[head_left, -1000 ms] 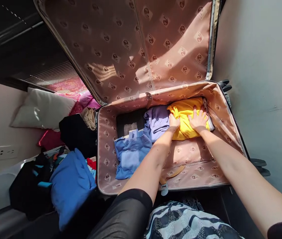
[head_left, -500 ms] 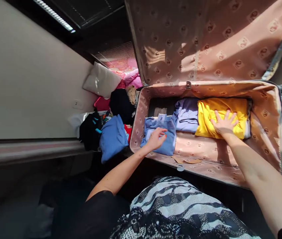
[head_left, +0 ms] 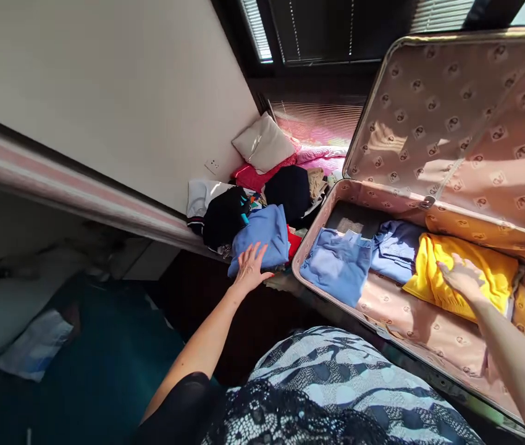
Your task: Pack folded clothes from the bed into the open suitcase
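An open suitcase (head_left: 383, 296) with pink patterned lining lies in front of me, its lid (head_left: 475, 123) raised. Inside lie a folded light blue garment (head_left: 336, 266), a lavender one (head_left: 396, 250) and a yellow one (head_left: 466, 272). My right hand (head_left: 461, 278) rests flat on the yellow garment, fingers spread. My left hand (head_left: 251, 269) reaches left of the suitcase, fingers spread, touching the near edge of a blue garment (head_left: 262, 238) on a pile of clothes.
The pile holds black (head_left: 223, 216), red and white clothes. A white pillow (head_left: 262, 142) and pink bedding (head_left: 318, 148) lie behind it by a blinded window. A white wall runs along the left. My patterned skirt (head_left: 336, 389) fills the foreground.
My left hand left the suitcase and moved left to the blue garment on the pile. My right hand stayed on the yellow garment. The view swung left.
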Tool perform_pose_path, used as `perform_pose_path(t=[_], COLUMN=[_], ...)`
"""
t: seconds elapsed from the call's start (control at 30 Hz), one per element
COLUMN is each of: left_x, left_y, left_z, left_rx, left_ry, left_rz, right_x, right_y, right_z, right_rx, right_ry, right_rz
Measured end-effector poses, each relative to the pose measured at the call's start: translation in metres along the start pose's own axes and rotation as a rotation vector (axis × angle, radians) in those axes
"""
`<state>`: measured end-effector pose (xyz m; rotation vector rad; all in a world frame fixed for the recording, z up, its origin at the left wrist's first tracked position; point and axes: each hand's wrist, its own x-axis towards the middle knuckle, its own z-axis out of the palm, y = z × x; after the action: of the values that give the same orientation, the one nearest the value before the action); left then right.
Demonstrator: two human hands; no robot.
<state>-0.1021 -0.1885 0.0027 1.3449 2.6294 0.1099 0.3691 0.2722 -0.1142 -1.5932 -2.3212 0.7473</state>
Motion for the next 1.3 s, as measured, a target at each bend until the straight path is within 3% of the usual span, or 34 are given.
perform_pose_path(t=[0.07, 0.13, 0.4, 0.53, 0.63, 0.8, 0.93, 1.03, 1.2, 1.3], left_x=[-0.002, -0.001, 0.013, 0.011, -0.001, -0.018, -0.008, 0.010, 0.046, 0.064], left_y=[-0.018, -0.029, -0.036, -0.041, -0.054, -0.080, -0.093, -0.100, -0.108, -0.108], left_z=[0.004, 0.007, 0.011, 0.010, 0.011, 0.017, 0.008, -0.020, -0.087, -0.116], left_rx=[0.038, 0.030, -0.103, -0.172, -0.174, -0.197, -0.238, -0.242, -0.134, -0.066], left_ry=[-0.063, -0.100, -0.086, -0.075, -0.073, -0.012, -0.012, -0.020, -0.025, -0.061], left_rz=[-0.010, -0.002, 0.062, 0.102, 0.180, 0.128, 0.112, 0.152, 0.182, 0.171], right_x=[-0.002, -0.010, -0.091, -0.126, -0.137, -0.134, -0.120, -0.095, -0.040, -0.020], right_y=[-0.039, -0.086, -0.273, -0.347, -0.392, -0.431, -0.445, -0.463, -0.496, -0.509], right_z=[0.012, 0.029, 0.106, 0.131, 0.145, 0.164, 0.165, 0.154, 0.124, 0.109], right_rx=[-0.042, -0.013, 0.153, -0.044, -0.225, -0.417, -0.423, -0.333, -0.075, 0.040], right_ry=[-0.012, -0.047, -0.251, -0.339, -0.413, -0.525, -0.599, -0.638, -0.702, -0.708], right_rz=[0.063, -0.004, -0.512, -0.843, -0.988, -1.041, -1.057, -1.053, -1.047, -1.023])
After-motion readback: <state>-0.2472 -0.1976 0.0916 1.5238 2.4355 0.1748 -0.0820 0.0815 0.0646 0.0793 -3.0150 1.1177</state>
